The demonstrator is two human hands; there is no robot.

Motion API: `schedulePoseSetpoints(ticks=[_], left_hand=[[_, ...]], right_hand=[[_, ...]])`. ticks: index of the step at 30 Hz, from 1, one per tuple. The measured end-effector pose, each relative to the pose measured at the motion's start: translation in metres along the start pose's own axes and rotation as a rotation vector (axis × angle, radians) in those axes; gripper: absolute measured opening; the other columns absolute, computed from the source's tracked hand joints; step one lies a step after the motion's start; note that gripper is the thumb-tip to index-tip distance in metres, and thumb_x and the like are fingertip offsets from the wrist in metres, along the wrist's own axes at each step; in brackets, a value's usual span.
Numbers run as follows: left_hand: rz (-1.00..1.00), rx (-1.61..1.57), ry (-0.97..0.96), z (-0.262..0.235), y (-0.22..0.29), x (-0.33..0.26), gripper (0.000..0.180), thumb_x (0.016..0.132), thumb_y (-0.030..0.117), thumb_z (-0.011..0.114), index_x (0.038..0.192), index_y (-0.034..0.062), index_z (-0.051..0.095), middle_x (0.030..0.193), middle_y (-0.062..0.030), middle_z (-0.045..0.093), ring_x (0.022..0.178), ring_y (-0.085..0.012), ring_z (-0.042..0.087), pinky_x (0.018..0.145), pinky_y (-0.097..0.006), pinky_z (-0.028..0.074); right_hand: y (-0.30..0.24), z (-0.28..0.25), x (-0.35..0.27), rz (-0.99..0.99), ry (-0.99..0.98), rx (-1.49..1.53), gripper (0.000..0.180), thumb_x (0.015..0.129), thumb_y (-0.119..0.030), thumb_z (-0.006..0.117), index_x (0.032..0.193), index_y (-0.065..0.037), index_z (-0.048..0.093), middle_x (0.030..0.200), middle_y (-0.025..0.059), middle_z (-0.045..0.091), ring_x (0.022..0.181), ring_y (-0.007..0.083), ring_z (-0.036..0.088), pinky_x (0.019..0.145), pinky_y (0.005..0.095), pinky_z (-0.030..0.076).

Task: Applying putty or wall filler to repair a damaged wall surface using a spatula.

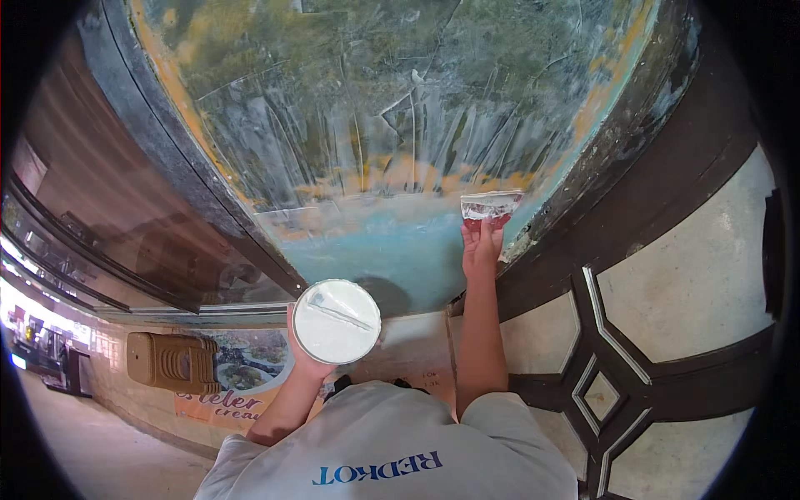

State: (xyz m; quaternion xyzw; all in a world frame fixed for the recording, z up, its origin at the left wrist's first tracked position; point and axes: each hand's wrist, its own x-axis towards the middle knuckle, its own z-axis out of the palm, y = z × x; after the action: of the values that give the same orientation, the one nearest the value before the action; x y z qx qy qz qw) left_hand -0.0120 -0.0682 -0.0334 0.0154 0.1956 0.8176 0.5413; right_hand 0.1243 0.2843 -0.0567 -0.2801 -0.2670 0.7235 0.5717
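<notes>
My left hand (310, 364) holds a round tub of white filler paste (337, 340) from below and at its side. A straight ridge crosses the smooth paste inside. In my right hand (482, 250) is a wide red scraper (487, 225), gripped with the arm stretched forward. White paste coats its broad edge, which is at the wall (367, 242), near the right border of the panel; I cannot tell how firmly it presses. The wall is light blue low down, with orange patches, then streaky white and grey-green higher up.
Dark wooden frames bound the panel: a left post (200, 175) beside glass, and a right one (608, 150). A brown door with cream panels (692, 258) stands to my right. Stacked brown plastic stools (171, 362) and a printed banner (250, 358) are at lower left.
</notes>
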Motion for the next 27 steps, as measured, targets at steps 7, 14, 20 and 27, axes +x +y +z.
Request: schedulePoseSetpoints(ticks=[7, 14, 20, 27], left_hand=[[-0.034, -0.04, 0.012, 0.011, -0.004, 0.006, 0.081, 0.096, 0.073, 0.038, 0.157, 0.0192, 0.04, 0.161, -0.0118, 0.04, 0.144, -0.0426, 0.041, 0.116, -0.064, 0.033], [-0.081, -0.058, -0.01, 0.017, -0.017, 0.013, 0.079, 0.097, 0.072, 0.038, 0.156, 0.0199, 0.042, 0.161, -0.0117, 0.041, 0.144, -0.0414, 0.041, 0.118, -0.063, 0.032], [-0.102, -0.053, -0.044, 0.021, -0.019, 0.004, 0.081, 0.095, 0.074, 0.039, 0.156, 0.02, 0.042, 0.161, -0.0123, 0.04, 0.145, -0.0425, 0.04, 0.117, -0.066, 0.031], [-0.112, -0.133, -0.082, 0.02, -0.027, -0.002, 0.082, 0.095, 0.075, 0.04, 0.157, 0.0205, 0.04, 0.162, -0.0133, 0.038, 0.144, -0.0456, 0.039, 0.114, -0.072, 0.031]], right_hand=[[0.002, -0.007, 0.008, 0.026, 0.007, -0.303, 0.03, 0.104, -0.033, 0.061, 0.12, -0.011, 0.05, 0.097, 0.0049, 0.069, 0.071, 0.0143, 0.067, 0.06, 0.0302, 0.055], [0.032, -0.063, -0.006, 0.112, 0.005, -0.355, 0.037, 0.101, -0.04, 0.066, 0.121, -0.012, 0.052, 0.096, 0.002, 0.068, 0.062, 0.0103, 0.062, 0.051, 0.0262, 0.045], [0.008, -0.07, -0.029, 0.044, -0.069, -0.145, 0.046, 0.102, -0.029, 0.066, 0.138, -0.01, 0.045, 0.099, 0.0048, 0.068, 0.063, 0.011, 0.062, 0.058, 0.0267, 0.054], [-0.018, -0.021, -0.006, -0.046, -0.149, -0.138, 0.037, 0.103, -0.024, 0.063, 0.133, -0.009, 0.046, 0.099, 0.0052, 0.069, 0.067, 0.0125, 0.067, 0.059, 0.0279, 0.056]])
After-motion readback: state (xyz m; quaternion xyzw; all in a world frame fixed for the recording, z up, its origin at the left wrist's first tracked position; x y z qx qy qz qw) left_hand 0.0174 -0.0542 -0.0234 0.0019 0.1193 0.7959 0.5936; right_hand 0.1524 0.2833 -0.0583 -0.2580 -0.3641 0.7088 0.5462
